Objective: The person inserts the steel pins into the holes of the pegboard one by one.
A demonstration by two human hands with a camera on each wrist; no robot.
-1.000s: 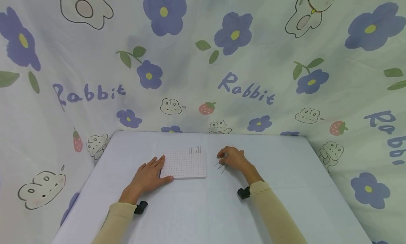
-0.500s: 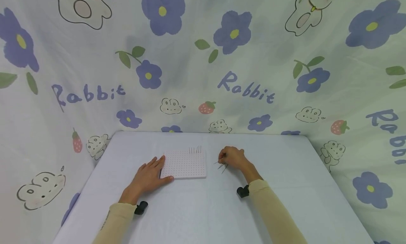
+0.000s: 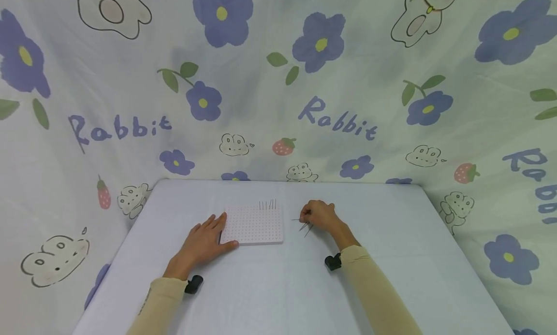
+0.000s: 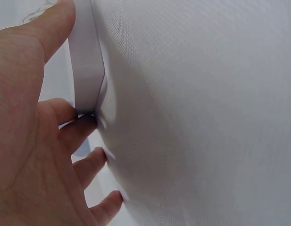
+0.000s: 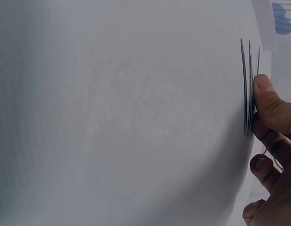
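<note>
A white board [image 3: 252,226] with a grid of small holes lies on the table. Several thin needles [image 3: 266,205] stand upright in its far right part, one leaning. My left hand [image 3: 203,243] rests spread at the board's left side, thumb on the front edge; the left wrist view shows its fingertips [image 4: 113,202] on the tablecloth and against the board's side. Right of the board, my right hand [image 3: 321,216] pinches a thin needle [image 3: 295,219] between thumb and finger, pointing left. Below that hand lie loose needles [image 3: 308,230], seen dark and pointed in the right wrist view.
A white cloth [image 3: 278,286] covers the table. A curtain [image 3: 261,83] printed with flowers and rabbits hangs behind the table and along both sides. Small black wrist cameras [image 3: 194,284] sit by the sleeves.
My right thumb and fingers have closed on a needle, whose free end has swung up to point left. The left hand and board stay put.
</note>
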